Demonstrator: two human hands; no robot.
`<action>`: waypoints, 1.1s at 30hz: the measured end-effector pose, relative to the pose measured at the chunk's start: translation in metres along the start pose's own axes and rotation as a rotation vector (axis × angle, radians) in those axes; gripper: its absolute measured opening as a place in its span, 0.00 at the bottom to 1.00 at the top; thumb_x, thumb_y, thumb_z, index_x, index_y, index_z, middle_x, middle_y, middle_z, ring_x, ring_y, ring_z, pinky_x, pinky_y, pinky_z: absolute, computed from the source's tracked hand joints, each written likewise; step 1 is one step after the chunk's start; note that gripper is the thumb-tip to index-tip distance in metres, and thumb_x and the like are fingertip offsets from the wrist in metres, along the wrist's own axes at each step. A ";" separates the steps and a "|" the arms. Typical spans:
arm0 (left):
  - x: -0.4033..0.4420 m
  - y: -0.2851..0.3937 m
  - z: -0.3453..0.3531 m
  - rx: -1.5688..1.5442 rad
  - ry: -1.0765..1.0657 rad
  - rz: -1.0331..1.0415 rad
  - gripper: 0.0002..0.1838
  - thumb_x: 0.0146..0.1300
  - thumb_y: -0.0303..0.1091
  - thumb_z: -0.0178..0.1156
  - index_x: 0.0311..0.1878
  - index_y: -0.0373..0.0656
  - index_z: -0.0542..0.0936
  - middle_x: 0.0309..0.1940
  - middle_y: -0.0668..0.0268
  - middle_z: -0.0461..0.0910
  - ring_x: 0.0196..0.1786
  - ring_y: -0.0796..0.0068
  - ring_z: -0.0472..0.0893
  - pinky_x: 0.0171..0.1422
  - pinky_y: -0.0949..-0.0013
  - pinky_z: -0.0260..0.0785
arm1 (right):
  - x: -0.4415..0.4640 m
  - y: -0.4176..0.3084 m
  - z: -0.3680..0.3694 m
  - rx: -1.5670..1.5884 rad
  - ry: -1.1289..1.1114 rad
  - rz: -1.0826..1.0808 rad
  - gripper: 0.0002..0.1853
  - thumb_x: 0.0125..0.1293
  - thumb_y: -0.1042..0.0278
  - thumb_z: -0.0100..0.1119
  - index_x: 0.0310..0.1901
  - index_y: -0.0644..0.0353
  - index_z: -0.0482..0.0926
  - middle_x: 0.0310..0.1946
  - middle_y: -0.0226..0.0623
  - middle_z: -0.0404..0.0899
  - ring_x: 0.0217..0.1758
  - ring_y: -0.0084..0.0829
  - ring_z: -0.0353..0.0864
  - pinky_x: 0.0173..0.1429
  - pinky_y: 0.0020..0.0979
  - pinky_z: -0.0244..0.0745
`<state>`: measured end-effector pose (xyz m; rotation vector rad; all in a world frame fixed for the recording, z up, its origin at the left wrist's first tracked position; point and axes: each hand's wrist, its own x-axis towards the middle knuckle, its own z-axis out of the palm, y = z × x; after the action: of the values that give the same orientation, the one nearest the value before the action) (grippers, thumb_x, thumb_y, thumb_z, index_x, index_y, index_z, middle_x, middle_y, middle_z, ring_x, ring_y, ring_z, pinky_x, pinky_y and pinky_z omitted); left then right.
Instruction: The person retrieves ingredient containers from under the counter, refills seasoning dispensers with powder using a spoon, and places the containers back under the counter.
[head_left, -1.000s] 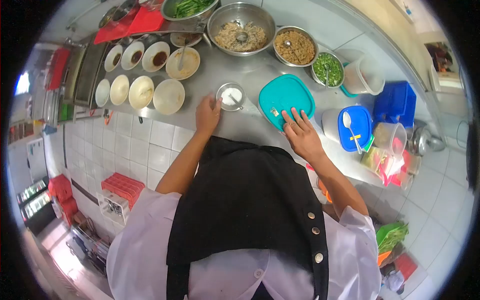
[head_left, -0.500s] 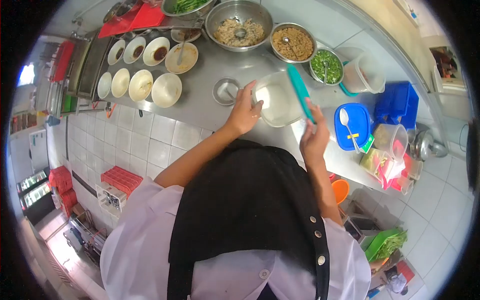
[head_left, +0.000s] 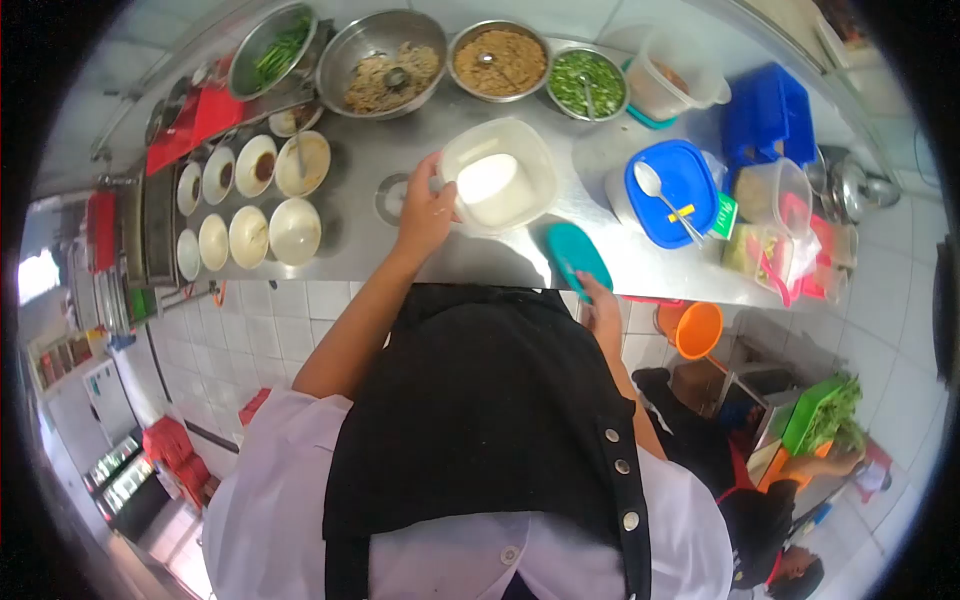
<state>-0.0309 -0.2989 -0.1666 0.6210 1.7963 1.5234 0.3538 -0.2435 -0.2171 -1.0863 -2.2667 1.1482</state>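
My left hand (head_left: 428,214) grips the left side of a clear plastic container (head_left: 545,180), its thumb at the rim. The container is uncovered, and a bright white patch shows inside; I cannot tell whether it is light or contents. Low at the counter's front edge, my right hand (head_left: 600,310) holds a teal lid (head_left: 580,258) by its near end, apart from the container. A small metal dish (head_left: 390,200) lies just left of my left hand, partly hidden by it.
White bowls (head_left: 296,232), some with dark sauce, stand left. Behind are metal bowls of minced food (head_left: 500,62) and chopped greens (head_left: 588,85). Right are a blue-lidded tub (head_left: 672,195) with a spoon (head_left: 650,182) and a blue bin (head_left: 765,115). Another person (head_left: 750,520) is lower right.
The teal lid has come away from the container's right rim, down and toward me, in my right hand. My left hand still holds the container. The view has shifted, and another person now shows.
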 end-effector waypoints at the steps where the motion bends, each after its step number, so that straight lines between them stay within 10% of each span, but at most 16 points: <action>1: 0.001 0.003 0.002 -0.008 0.009 -0.007 0.30 0.77 0.24 0.59 0.81 0.39 0.69 0.70 0.49 0.73 0.43 0.66 0.91 0.39 0.65 0.89 | 0.008 0.007 0.004 -0.096 -0.006 -0.088 0.21 0.72 0.80 0.64 0.65 0.59 0.82 0.71 0.48 0.84 0.75 0.53 0.82 0.79 0.50 0.74; 7: 0.008 -0.002 -0.024 0.063 0.015 -0.024 0.30 0.79 0.33 0.68 0.79 0.40 0.71 0.72 0.48 0.74 0.44 0.65 0.89 0.47 0.65 0.85 | 0.048 -0.025 -0.015 -0.358 -0.017 -0.260 0.15 0.68 0.74 0.73 0.56 0.56 0.87 0.65 0.45 0.87 0.72 0.49 0.84 0.75 0.49 0.76; 10: -0.006 -0.037 -0.074 0.581 0.330 0.262 0.33 0.77 0.41 0.72 0.79 0.40 0.72 0.70 0.46 0.75 0.53 0.61 0.87 0.60 0.58 0.81 | 0.080 -0.055 -0.082 -0.363 0.223 -0.203 0.11 0.67 0.69 0.76 0.51 0.56 0.89 0.57 0.42 0.90 0.65 0.49 0.86 0.67 0.47 0.79; 16: 0.000 -0.171 -0.157 0.400 0.354 -0.340 0.37 0.76 0.52 0.73 0.78 0.41 0.73 0.65 0.51 0.77 0.62 0.61 0.82 0.66 0.60 0.76 | 0.160 -0.058 -0.154 -0.734 0.242 -0.027 0.10 0.70 0.63 0.76 0.48 0.56 0.92 0.48 0.39 0.90 0.54 0.47 0.87 0.59 0.49 0.79; 19: -0.011 -0.147 -0.127 0.777 0.587 0.088 0.33 0.76 0.48 0.73 0.75 0.40 0.75 0.57 0.54 0.82 0.52 0.63 0.84 0.61 0.61 0.78 | 0.173 -0.037 -0.157 -0.683 0.155 0.014 0.07 0.71 0.64 0.75 0.44 0.57 0.92 0.46 0.39 0.90 0.53 0.48 0.87 0.60 0.48 0.79; 28: 0.048 0.034 -0.024 0.683 0.008 0.340 0.25 0.77 0.43 0.69 0.70 0.41 0.78 0.49 0.53 0.89 0.42 0.66 0.89 0.47 0.60 0.83 | 0.181 -0.158 -0.119 -0.275 -0.094 -0.155 0.12 0.75 0.71 0.70 0.56 0.55 0.93 0.45 0.44 0.94 0.47 0.41 0.95 0.51 0.39 0.86; 31: 0.083 0.044 -0.011 0.527 -0.415 -0.165 0.20 0.80 0.38 0.63 0.67 0.40 0.74 0.51 0.48 0.86 0.40 0.62 0.90 0.41 0.58 0.84 | 0.189 -0.182 -0.055 -0.557 -0.299 -0.218 0.17 0.76 0.72 0.61 0.62 0.55 0.90 0.46 0.47 0.91 0.47 0.52 0.93 0.51 0.49 0.88; 33: 0.077 0.044 -0.009 0.470 -0.440 -0.051 0.17 0.81 0.35 0.60 0.65 0.39 0.72 0.51 0.46 0.84 0.38 0.60 0.90 0.38 0.57 0.84 | 0.192 -0.181 -0.019 -0.713 -0.364 -0.195 0.18 0.77 0.73 0.57 0.64 0.59 0.87 0.46 0.50 0.88 0.48 0.53 0.93 0.51 0.49 0.89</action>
<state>-0.0908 -0.2398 -0.1381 1.0352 1.7981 0.8366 0.1598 -0.1519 -0.0622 -0.8874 -3.1136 0.4765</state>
